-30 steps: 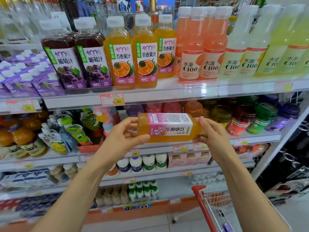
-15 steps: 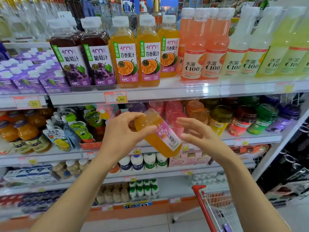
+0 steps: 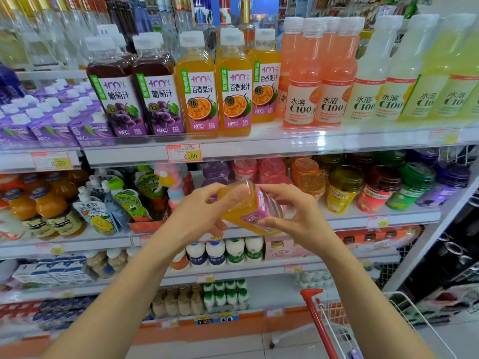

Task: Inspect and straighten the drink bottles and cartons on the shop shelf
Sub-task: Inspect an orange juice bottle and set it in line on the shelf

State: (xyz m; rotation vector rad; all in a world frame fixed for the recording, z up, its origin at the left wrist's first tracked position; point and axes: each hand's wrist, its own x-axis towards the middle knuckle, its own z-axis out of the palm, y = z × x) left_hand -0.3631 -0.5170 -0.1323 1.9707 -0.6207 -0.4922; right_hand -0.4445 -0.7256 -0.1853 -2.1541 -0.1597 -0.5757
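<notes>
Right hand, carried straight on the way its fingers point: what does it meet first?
The orange juice bottle, which the right hand grips together with the left hand. Beyond it, probably the pink cups on the middle shelf, though depth is unclear.

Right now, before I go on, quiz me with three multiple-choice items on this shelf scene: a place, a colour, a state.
1. Where is the juice bottle?
A. standing on a shelf
B. in both hands, before the second shelf
C. on the floor

2. The cart handle is:
A. red
B. blue
C. green

3. The held bottle is:
A. upright
B. tilted
C. lying flat

Answers: 1 B, the left hand and right hand grip it; 2 A, the bar shows red; 3 B, it slants between the hands.
</notes>
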